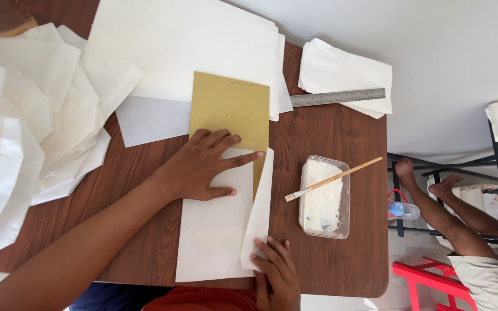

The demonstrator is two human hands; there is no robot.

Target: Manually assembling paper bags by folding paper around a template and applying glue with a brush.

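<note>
My left hand (203, 164) lies flat with fingers spread on a white paper sheet (211, 236), at the lower edge of a mustard-yellow card (231, 106) that lies partly under the sheet. My right hand (276, 273) pinches the sheet's lower right corner, and the right-hand flap (260, 201) stands folded up along the card's edge. The sheet rests on a brown wooden table (329, 129).
A clear tub of white paste (325, 198) with a wooden-handled brush (332, 178) across it sits to the right. A steel ruler (336, 97) lies on a paper stack (347, 72). Large white sheets (185, 40) and crumpled papers (24, 115) cover the left. Another person's legs (451, 213) show beside a red stool (427, 282).
</note>
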